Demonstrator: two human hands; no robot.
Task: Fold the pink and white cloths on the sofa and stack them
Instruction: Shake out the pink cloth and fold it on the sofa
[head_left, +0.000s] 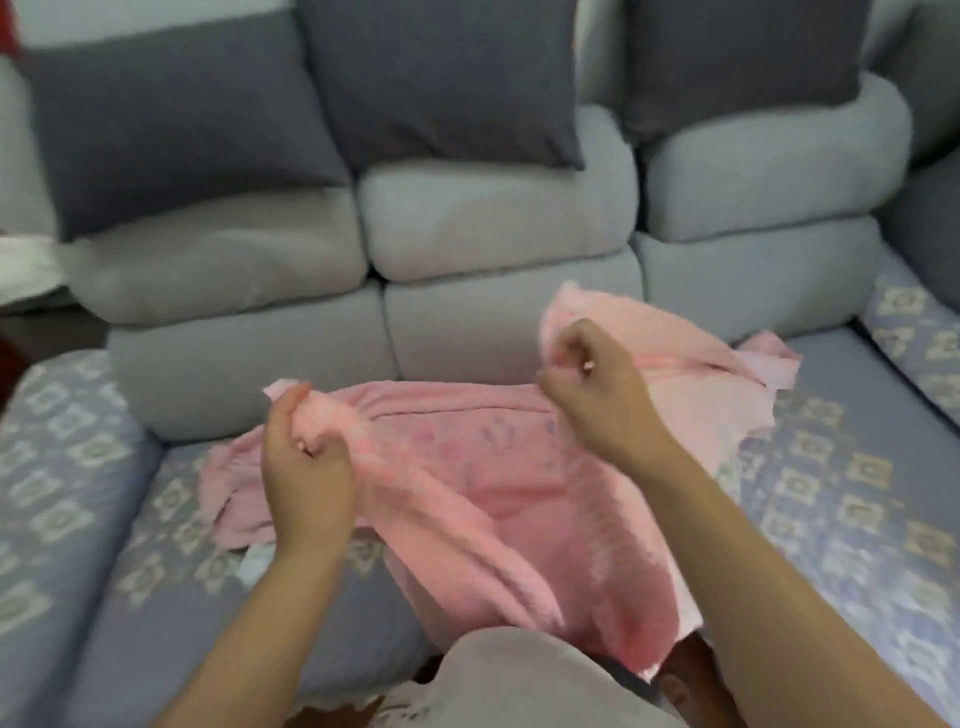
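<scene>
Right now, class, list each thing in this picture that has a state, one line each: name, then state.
Pink cloth: unfolded, rumpled, partly lifted off the sofa seat.
Left hand: grips the pink cloth's left edge.
Right hand: pinches the pink cloth's right edge, raised.
White cloth: at the far left, mostly out of view; state unclear.
Dark grey cushions: upright against the sofa back.

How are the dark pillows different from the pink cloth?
The dark grey pillows stand propped against the sofa back; the pink cloth lies rumpled on the seat. Nobody touches the pillows; the left hand and right hand each grip the cloth. Both look soft.
</scene>
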